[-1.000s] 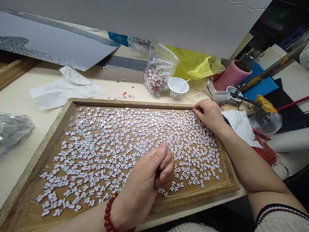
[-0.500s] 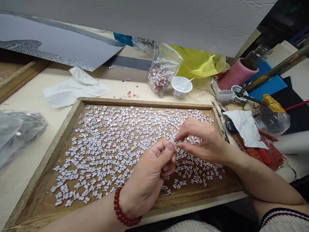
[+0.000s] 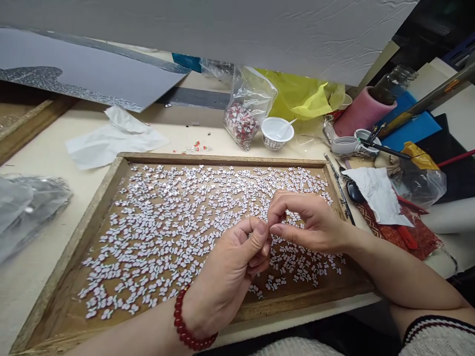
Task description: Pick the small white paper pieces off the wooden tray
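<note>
My left hand (image 3: 237, 262), with a red bead bracelet (image 3: 181, 321) at its wrist, is closed in a pinch, thumb over the curled fingers. Fingertip to fingertip with it is my right hand (image 3: 304, 222), its thumb and forefinger brought close together. Whatever lies between the fingertips is too small or hidden to make out. Both hands are above a shallow wooden-framed tray (image 3: 222, 159). Across its brown bottom are spread very many small whitish, cherry-shaped pieces (image 3: 159, 237) with greenish tips, lying flat.
Behind the tray stand a clear bag of red and white pieces (image 3: 241, 123) and a white cup with a spoon (image 3: 277, 133). A tissue (image 3: 115, 138) lies back left, a plastic bag (image 3: 33, 212) at left. Tools, a pink cylinder (image 3: 365, 111) and paper (image 3: 376, 193) crowd the right.
My right thumb and forefinger have come closer together, right up to the left fingertips. My left hand has stayed nearly in place, still pinched.
</note>
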Demonstrator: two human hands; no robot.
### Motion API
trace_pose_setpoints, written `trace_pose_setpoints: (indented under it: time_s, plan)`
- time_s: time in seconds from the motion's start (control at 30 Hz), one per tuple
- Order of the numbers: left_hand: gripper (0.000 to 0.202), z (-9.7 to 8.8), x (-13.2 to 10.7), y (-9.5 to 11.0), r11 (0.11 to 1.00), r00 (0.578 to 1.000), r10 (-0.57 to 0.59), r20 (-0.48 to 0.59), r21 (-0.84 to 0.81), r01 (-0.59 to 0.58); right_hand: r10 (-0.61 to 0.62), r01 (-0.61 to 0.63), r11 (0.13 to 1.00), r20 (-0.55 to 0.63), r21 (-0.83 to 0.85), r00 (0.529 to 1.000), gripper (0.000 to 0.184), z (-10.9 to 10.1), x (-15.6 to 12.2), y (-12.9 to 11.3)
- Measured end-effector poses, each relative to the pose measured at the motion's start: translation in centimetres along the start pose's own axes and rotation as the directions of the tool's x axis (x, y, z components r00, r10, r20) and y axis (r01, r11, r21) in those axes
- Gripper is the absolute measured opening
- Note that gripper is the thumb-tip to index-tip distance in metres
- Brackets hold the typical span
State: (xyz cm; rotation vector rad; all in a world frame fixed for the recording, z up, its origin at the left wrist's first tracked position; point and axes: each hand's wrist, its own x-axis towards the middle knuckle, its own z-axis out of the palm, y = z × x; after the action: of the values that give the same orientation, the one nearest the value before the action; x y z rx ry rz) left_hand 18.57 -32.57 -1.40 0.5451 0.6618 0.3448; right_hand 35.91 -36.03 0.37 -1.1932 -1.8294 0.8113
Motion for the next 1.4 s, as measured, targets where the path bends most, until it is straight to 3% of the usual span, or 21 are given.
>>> trace_pose_setpoints:
  time_s: [0.13, 0.57, 0.73, 0.83, 0.93, 1.0, 1.17, 1.4]
  plan:
    - [0.030, 0.0, -0.2, 0.0, 0.999, 0.999, -0.041, 0.007, -0.009, 0.041, 0.023, -0.026, 0.997, 0.038, 0.078, 0.999, 0.010, -0.1, 0.1, 0.4]
    - [0.033, 0.0, -0.2, -0.1, 0.998, 0.997, -0.057, 0.061, 0.013, 0.056, -0.050, 0.049, 0.997, 0.008, 0.065, 0.999, 0.004, 0.1, 0.0, 0.4]
    - [0.032, 0.1, -0.3, 0.1, 0.999, 0.998, -0.049, 0.047, 0.025, 0.048, -0.009, 0.016, 0.997, -0.088, 0.081, 0.996, 0.005, -0.1, 0.1, 0.5]
    - [0.034, 0.1, -0.3, 0.2, 0.999, 0.999, -0.039, 0.038, 0.015, 0.038, 0.008, -0.035, 0.994, -0.246, -0.105, 0.969, 0.005, -1.5, 0.3, 1.3]
    - [0.040, 0.1, -0.2, 0.2, 0.999, 0.999, -0.047, 0.024, -0.011, 0.047, -0.026, -0.187, 0.869, -0.421, -0.458, 0.907, 0.007, -3.3, 0.4, 3.1]
    - [0.044, 0.2, -0.1, 0.3, 0.998, 0.998, -0.054, 0.020, -0.035, 0.055, 0.000, -0.265, 0.770, -0.415, -0.581, 0.910, 0.009, -4.2, 0.5, 4.5]
    - [0.037, 0.2, -0.2, 0.5, 0.997, 0.998, -0.061, -0.021, -0.053, 0.060, 0.083, -0.331, 0.630, -0.362, -0.702, 0.928, 0.010, -4.7, 0.4, 7.0]
    - [0.030, 0.0, -0.2, 0.2, 0.997, 0.997, -0.071, -0.028, 0.003, 0.071, 0.140, -0.339, 0.569, -0.318, -0.749, 0.938, 0.009, -4.4, 0.3, 7.3]
